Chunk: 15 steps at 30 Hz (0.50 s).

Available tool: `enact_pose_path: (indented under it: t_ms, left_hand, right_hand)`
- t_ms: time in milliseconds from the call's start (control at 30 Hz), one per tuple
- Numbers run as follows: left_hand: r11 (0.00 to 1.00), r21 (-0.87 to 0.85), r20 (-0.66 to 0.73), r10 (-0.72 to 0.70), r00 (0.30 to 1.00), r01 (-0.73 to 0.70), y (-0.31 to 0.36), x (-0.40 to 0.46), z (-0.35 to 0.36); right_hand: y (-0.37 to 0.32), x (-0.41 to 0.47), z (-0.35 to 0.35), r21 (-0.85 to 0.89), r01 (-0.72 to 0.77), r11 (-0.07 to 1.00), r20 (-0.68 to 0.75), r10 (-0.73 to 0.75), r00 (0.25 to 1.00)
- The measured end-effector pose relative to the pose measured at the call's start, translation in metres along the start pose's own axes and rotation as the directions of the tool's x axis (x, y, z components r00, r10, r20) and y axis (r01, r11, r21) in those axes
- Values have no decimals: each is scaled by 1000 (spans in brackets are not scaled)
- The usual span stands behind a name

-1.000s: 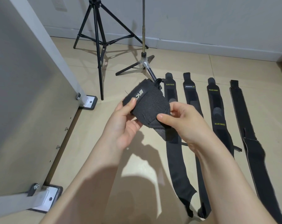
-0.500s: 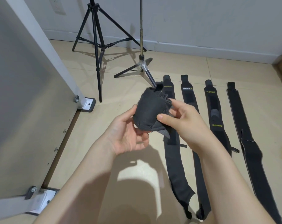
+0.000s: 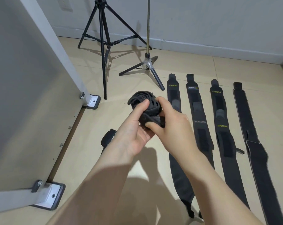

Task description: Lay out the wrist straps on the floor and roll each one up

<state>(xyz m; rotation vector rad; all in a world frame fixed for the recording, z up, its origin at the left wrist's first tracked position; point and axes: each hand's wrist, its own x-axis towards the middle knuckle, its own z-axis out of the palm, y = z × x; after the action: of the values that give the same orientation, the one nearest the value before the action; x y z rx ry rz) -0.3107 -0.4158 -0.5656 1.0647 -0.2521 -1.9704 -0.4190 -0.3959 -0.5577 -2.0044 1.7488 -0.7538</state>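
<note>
A: What are the hands doing?
B: The left hand (image 3: 134,135) and right hand (image 3: 173,127) both squeeze the rolled strap (image 3: 144,104), fingers curled around it.
A: Where is it?
B: Up off the floor (image 3: 121,75), just left of the four flat straps (image 3: 197,117).

The person's right hand (image 3: 173,125) covers the near side of the rolled strap (image 3: 144,104), so its loose end cannot be seen; the left hand (image 3: 134,133) hides the roll's underside; a second dark bundle (image 3: 107,138), left of the roll, lies half behind the left wrist, its shape unclear; right of the roll, the nearest flat strap (image 3: 174,95) vanishes under the right forearm, and the farthest flat strap (image 3: 244,114) runs off the bottom edge; beyond the roll, the black tripod (image 3: 103,43) is cut off at the top edge; the second strap's label (image 3: 192,88) is too small to read.
</note>
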Motion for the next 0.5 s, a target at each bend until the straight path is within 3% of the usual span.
enact_pose_path:
  t_ms: [67,133,267,400,500]
  left_hand:
    - [1000,-2,-50,27,998,-27,7,3,-5]
    - [999,1,-73,42,996,-42,14,5,-9]
    - [999,-44,-115,15,993,-21,22,5,-14]
    - [993,-118,-142,11,990,-28,30,5,-23]
    - [999,-43,-93,8,996,-12,28,4,-25]
  right_hand:
    - [2,0,-9,63,-3,998,147,-6,989]
    - [4,0,-21,113,1,994,194,-23,981]
    - [4,-2,-34,358,-61,932,91,31,995]
    - [5,-6,-49,427,19,904,28,-34,999]
    - [13,-6,-60,469,28,883,-5,-29,1000]
